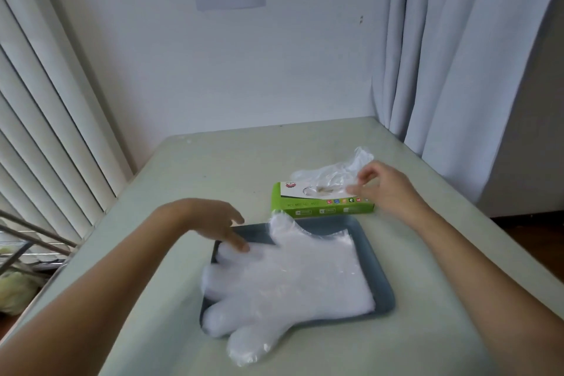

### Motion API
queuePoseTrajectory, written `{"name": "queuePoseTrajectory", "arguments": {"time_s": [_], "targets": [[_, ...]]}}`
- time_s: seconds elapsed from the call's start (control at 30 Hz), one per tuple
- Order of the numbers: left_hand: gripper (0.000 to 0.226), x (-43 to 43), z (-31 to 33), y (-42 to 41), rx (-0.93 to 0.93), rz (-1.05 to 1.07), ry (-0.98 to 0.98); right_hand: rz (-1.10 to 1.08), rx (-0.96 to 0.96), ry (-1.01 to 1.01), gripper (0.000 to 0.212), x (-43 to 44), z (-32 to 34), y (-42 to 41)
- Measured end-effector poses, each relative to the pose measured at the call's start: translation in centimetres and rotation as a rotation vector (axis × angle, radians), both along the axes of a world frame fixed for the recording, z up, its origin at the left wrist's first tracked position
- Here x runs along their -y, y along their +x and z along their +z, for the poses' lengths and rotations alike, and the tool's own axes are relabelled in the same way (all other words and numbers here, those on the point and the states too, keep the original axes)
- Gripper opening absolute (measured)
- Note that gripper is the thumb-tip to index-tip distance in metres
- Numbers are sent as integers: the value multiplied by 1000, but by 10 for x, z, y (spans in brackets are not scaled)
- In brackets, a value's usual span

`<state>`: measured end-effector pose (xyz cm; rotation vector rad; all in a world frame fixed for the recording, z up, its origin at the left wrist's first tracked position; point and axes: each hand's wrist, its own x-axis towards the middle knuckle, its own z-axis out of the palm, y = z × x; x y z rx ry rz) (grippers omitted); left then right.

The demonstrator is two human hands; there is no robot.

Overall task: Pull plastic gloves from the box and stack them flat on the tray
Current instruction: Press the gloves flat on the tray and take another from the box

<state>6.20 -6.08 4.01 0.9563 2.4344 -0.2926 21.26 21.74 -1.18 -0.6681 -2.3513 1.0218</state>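
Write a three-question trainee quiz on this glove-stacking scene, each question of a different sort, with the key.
1. True or false: the green box lies on the table, beyond the tray, not on it.
2. The right hand pinches: A) the box's flap; B) a glove at the top of the box; C) nothing.
3. Fill in: the left hand touches the ___ on the tray with its fingertips.

Key: 1 true; 2 B; 3 stacked gloves.

Green box (323, 203), translucent white gloves (293, 278), grey-blue tray (381, 284), pale green table (213, 168), white curtain (457, 55).
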Motion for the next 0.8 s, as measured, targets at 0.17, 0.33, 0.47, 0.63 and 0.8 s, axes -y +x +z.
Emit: {"name": "queuePoseTrajectory", "arguments": {"time_s": [0.17,0.33,0.47,0.63,0.8], "targets": [[56,-46,6,-10,4,6,433,-129,-50,-210,51,-34,-3,-35],[44,-99,-5,-7,119,-57,650,-109,-255,-346,25,-36,-13,-53],[38,-137,-22,2,203,-52,770,-108,-279,-356,40,-39,-20,-61],[33,-169,-31,14,490,311,1062,-8,-186,-312,29,-28,-16,-58],[51,-183,-39,25,618,471,1101,25,-163,-151,24,-16,-14,-55]]}}
